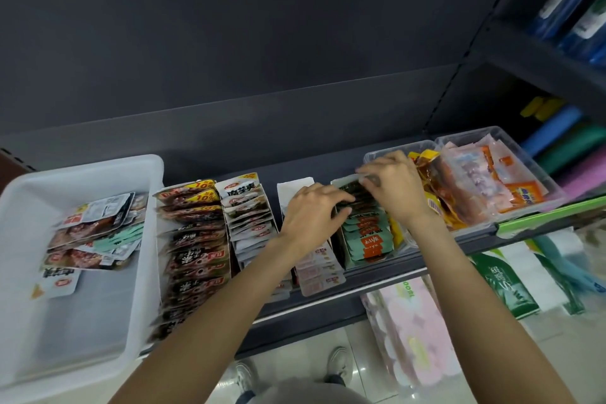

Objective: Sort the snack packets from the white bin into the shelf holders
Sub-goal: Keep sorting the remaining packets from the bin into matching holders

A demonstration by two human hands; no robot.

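Note:
The white bin point(98, 331) stands at the left end of the shelf and holds several snack packets point(95, 229), dark red, green and white ones. Both hands work at the holder of green packets point(367, 239) in the middle right. My left hand point(311, 216) presses its fingers against the dark packets at the back of that holder. My right hand point(390, 187) pinches a dark packet point(349, 188) at the holder's far end.
Holders of dark red packets point(190, 246), white packets point(249, 220) and pale pink packets point(319, 272) line the shelf. Clear tubs with orange and pink snacks point(492, 180) sit at the right. Tissue packs point(410, 328) lie on the lower shelf.

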